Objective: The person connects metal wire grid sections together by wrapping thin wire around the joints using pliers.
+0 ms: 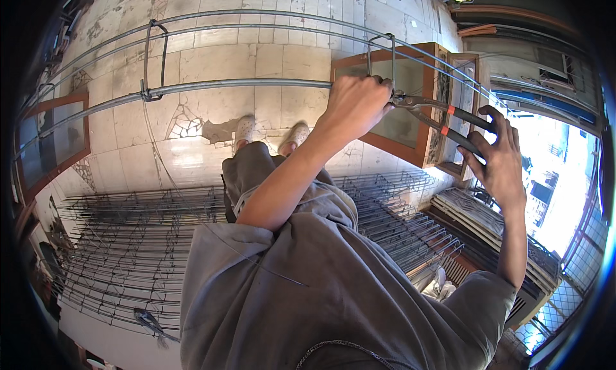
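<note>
A long cage of steel rods [256,82] runs across in front of me, with bent square stirrups [165,55] around the rods. My left hand [360,105] is closed around the near rod, beside the right-hand stirrup [393,57]. At that corner are the jaws of a pair of end-cutting pincers [420,103], close to my left fingertips. My right hand [500,153] holds the pincers by their black and red handles, which are spread apart. The exact spot between the jaws is too small to make out.
Several finished rod cages [141,254] lie stacked behind and beside me. Wood-framed glass panels [54,139] stand left and right. A thin loose wire [170,171] trails from the cage toward my shirt. Tiled floor [269,55] is cracked in places. A bright opening [558,171] is at right.
</note>
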